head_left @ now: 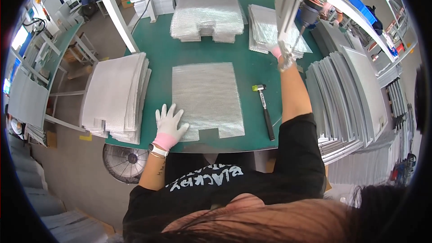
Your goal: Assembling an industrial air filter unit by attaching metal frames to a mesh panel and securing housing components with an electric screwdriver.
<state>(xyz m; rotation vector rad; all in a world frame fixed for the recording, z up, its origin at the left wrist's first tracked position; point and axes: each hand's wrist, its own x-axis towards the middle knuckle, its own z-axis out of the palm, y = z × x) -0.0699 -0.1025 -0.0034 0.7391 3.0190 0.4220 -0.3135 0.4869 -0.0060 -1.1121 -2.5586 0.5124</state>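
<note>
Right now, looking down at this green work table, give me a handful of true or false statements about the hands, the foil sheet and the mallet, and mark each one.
1. The left hand lies flat on the lower left corner of the foil sheet. True.
2. The right hand rests on the mallet. False: it is raised, gripping a hanging tool; the mallet lies untouched on the table.
3. Both hands wear white gloves. True.
4. The mallet lies left of the foil sheet. False: it lies to its right.
5. The foil sheet has a notch in its near edge. True.
</note>
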